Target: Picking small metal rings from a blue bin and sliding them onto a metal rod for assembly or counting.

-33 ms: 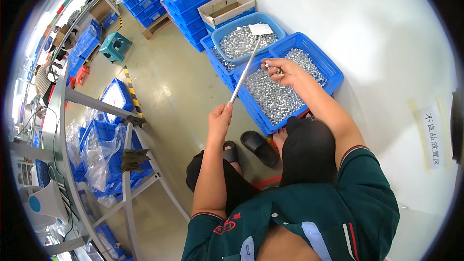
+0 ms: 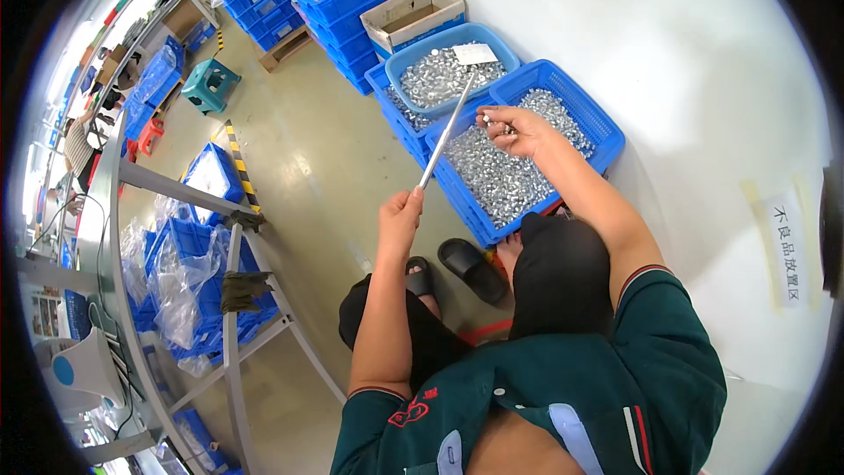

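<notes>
Head view: blue crate (image 2: 591, 107), holding metal parts (image 2: 497, 180); left hand (image 2: 401, 215), gripping silver rod (image 2: 447, 134) at crate's left; right hand (image 2: 519, 130), pinching small pieces (image 2: 485, 119) above crate. Steady rod advisable.

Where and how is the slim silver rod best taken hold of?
Probably by its lower end, where the left grip holds it, coming from the person's side. The rod is long, thin and straight and slants up and away, so that end lies nearest the body, while its far tip points toward the light-blue basin.
</notes>
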`<state>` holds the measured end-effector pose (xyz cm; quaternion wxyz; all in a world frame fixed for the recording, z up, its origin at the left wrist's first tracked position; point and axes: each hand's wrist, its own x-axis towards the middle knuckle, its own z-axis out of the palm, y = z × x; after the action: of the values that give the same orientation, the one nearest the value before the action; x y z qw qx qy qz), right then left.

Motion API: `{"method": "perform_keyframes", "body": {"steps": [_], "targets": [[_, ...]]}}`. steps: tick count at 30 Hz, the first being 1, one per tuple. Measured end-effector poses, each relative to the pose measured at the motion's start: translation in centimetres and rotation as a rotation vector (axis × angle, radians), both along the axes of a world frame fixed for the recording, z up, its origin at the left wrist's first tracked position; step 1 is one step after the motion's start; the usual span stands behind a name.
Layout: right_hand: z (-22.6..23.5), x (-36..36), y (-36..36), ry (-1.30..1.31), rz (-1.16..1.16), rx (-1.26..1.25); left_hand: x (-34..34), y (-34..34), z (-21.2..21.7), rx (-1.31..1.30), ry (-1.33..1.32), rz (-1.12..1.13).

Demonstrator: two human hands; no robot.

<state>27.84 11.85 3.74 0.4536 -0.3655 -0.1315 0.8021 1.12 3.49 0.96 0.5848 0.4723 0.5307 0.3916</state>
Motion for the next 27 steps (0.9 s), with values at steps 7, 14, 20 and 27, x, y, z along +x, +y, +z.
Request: {"method": "perform_keyframes", "body": {"steps": [7, 14, 20, 27], "targets": [[0.5, 0.8, 0.5, 0.257, -0.193, 0.024, -0.7, -0.4, -0.6, 0.071, 0.135, -0.053], [1.2, 0.4, 0.3, 0.236, -0.258, 0.038, -0.9, -0.6, -0.7, 0.066, 0.129, -0.074], [1.5, 0.7, 0.3, 0.272, -0.162, 0.052, -1.1, -0.7, -0.4, 0.076, 0.176, -0.082], [1.8, -0.2, 0.2, 0.094, -0.067, 0.070, -1.2, -0.7, -0.8, 0.074, 0.193, -0.060]]}}
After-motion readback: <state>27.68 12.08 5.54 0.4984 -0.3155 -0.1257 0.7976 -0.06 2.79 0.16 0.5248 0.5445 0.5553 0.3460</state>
